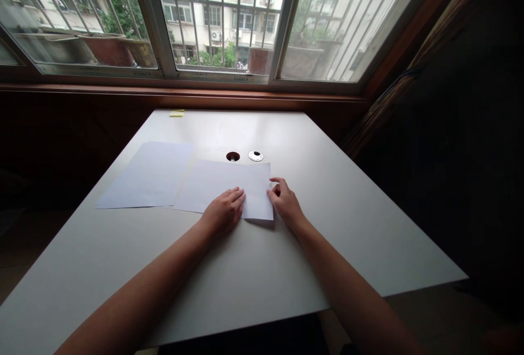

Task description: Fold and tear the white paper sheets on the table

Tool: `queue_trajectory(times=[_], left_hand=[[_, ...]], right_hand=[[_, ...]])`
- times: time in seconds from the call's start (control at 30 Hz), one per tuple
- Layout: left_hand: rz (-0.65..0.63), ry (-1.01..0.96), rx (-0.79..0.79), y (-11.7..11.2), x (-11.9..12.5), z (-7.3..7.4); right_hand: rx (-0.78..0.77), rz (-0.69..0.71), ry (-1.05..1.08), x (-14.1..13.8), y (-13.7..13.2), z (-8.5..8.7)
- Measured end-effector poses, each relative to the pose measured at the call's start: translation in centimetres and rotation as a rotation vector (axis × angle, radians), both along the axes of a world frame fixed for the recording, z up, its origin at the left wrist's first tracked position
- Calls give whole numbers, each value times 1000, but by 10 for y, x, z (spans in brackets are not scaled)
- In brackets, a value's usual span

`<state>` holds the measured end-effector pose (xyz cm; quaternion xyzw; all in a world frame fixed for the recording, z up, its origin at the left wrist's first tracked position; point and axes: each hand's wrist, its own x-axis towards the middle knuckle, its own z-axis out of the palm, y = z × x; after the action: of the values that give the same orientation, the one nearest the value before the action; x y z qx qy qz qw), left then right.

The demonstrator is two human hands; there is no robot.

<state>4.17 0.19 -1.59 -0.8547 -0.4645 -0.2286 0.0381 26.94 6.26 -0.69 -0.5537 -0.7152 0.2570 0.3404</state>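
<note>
A white sheet of paper point(223, 183) lies on the white table point(335, 224) in front of me. My left hand point(223, 210) rests flat on its near edge, fingers together and stretched out. My right hand point(284, 199) is at the sheet's right edge, fingers curled, thumb and forefinger pinching the paper's edge. A second white sheet point(149, 175) lies to the left, its right edge tucked under the first sheet.
A round cable hole point(233, 156) and its white cap point(256, 155) sit just beyond the sheet. A small yellow note pad point(177, 113) lies at the table's far edge. A barred window and wooden sill stand behind; a dark curtain hangs at right.
</note>
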Motion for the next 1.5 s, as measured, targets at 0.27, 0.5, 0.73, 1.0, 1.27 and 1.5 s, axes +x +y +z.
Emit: queue_trajectory(times=[0.27, 0.5, 0.73, 1.0, 1.27, 1.5], left_hand=[[35, 28, -52, 4, 0, -6], [54, 21, -70, 5, 0, -7], [59, 7, -51, 4, -3, -6], [22, -75, -18, 0, -6, -2], [19, -24, -33, -1, 1, -4], [88, 56, -90, 0, 3, -7]], right_hand=[[-9, 3, -24, -1, -1, 1], [3, -4, -14, 1, -3, 1], [-8, -20, -9, 0, -3, 2], [-54, 27, 3, 0, -1, 2], [-35, 5, -17, -2, 0, 0], [-21, 8, -15, -1, -2, 1]])
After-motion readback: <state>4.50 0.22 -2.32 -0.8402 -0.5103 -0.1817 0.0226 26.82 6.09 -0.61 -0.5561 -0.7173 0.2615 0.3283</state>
